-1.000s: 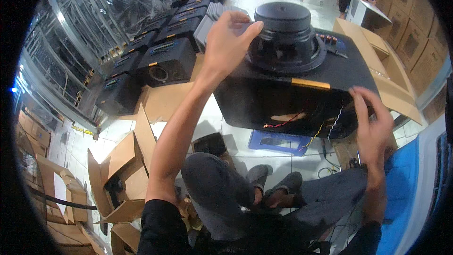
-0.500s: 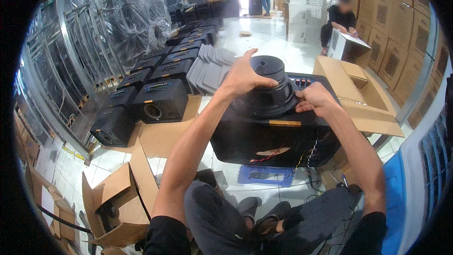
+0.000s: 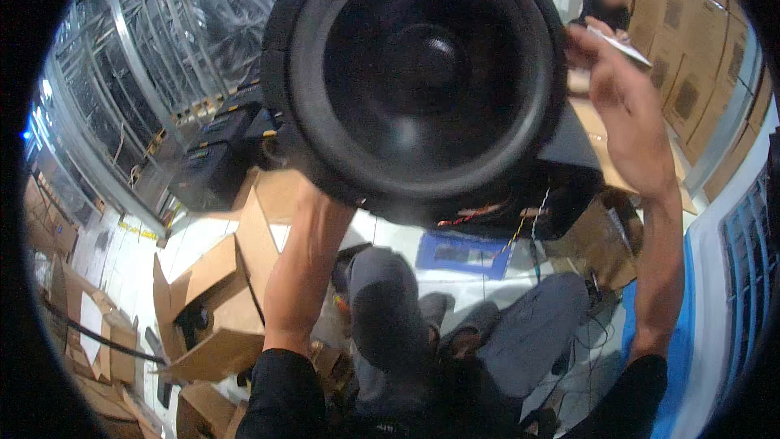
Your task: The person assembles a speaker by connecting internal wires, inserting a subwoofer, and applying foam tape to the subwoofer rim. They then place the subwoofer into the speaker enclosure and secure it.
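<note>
A large round black speaker driver point(image 3: 426, 126) is raised close in front of me, its cone and thick rim facing me. My left hand point(image 3: 317, 205) reaches under and behind it; the wrist shows, but the fingers are hidden by the driver, which rests on that hand. Beside the rim's right edge is my right hand point(image 3: 624, 106), fingers stretched out and blurred; whether the fingertips touch the rim I cannot tell. Behind and below the driver stands a black speaker cabinet point(image 3: 575, 183), partly covered, with red, yellow and white wires point(image 3: 520, 232) coming from its front opening.
A blue plastic stool point(image 3: 431, 258) is under the cabinet. Open cardboard boxes point(image 3: 207, 341) lie at the left. More black cabinets point(image 3: 213, 158) stand beyond, near metal racks point(image 3: 134, 57). Stacked cartons point(image 3: 691, 57) and another person point(image 3: 605, 8) are at the far right.
The driver has been lifted off the cabinet's top and turned so its cone faces me. My left hand went behind it; my right hand rose from the cabinet to beside the rim.
</note>
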A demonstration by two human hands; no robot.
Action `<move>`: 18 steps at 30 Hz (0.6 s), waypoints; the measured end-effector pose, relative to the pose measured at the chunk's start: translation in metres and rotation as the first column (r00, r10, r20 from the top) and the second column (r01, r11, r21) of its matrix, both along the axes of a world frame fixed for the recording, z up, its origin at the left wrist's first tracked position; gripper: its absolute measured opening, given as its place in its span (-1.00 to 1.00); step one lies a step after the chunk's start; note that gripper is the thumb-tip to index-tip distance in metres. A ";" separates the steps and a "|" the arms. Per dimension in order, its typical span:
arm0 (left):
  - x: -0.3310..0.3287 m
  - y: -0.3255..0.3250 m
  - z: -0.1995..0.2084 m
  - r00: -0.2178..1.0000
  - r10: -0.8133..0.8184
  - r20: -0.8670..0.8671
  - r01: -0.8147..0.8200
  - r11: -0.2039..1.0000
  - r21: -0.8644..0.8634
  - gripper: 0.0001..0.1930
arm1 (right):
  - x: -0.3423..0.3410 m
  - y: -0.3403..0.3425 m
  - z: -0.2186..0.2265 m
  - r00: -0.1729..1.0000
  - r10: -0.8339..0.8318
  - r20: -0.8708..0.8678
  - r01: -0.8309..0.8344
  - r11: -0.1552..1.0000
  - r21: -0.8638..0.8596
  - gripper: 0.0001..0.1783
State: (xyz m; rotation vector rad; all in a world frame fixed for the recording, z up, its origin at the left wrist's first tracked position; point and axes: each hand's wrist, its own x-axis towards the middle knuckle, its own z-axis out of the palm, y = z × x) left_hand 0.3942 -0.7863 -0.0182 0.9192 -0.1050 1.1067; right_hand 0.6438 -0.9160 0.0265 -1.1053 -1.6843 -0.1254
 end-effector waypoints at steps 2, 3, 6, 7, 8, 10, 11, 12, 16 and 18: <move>-0.015 -0.035 -0.028 1.000 -0.012 0.000 0.012 0.994 -0.112 -0.24 | -0.024 -0.034 -0.037 0.983 0.089 -0.160 -0.117 0.979 -0.170 -0.30; -0.020 -0.054 -0.046 1.000 -0.021 -0.009 0.019 0.983 -0.183 -0.23 | -0.035 -0.053 -0.056 0.960 0.103 -0.262 -0.171 0.952 -0.255 -0.28; -0.030 -0.115 -0.114 0.995 -0.074 -0.070 0.035 0.895 -0.444 -0.22 | -0.059 -0.106 -0.108 0.823 0.011 -0.569 -0.310 0.847 -0.432 -0.43; -0.034 -0.138 -0.139 0.990 -0.103 -0.092 0.038 0.842 -0.538 -0.21 | -0.070 -0.118 -0.130 0.753 -0.059 -0.656 -0.315 0.842 -0.438 -0.51; -0.037 -0.159 -0.163 0.984 -0.133 -0.117 0.032 0.783 -0.621 -0.21 | -0.078 -0.132 -0.148 0.725 -0.197 -0.660 -0.240 0.826 -0.509 -0.53; -0.045 -0.196 -0.204 0.967 -0.197 -0.162 0.004 0.648 -0.762 -0.20 | -0.088 -0.164 -0.177 0.517 -0.368 -0.773 -0.324 0.751 -0.575 -0.57; -0.052 -0.215 -0.219 0.959 -0.220 -0.180 -0.021 0.576 -0.817 -0.20 | -0.092 -0.182 -0.190 0.504 -0.406 -0.762 -0.348 0.712 -0.609 -0.58; -0.057 -0.228 -0.230 0.947 -0.252 -0.199 -0.042 0.517 -0.855 -0.19 | -0.096 -0.198 -0.202 0.472 -0.451 -0.757 -0.363 0.684 -0.633 -0.59; -0.064 -0.256 -0.247 0.918 -0.315 -0.241 -0.103 0.398 -0.912 -0.17 | -0.106 -0.228 -0.241 0.350 -0.587 -0.730 -0.329 0.653 -0.682 -0.61; -0.069 -0.257 -0.245 0.905 -0.320 -0.279 -0.145 0.385 -0.911 -0.16 | -0.111 -0.238 -0.245 0.347 -0.576 -0.740 -0.341 0.658 -0.671 -0.56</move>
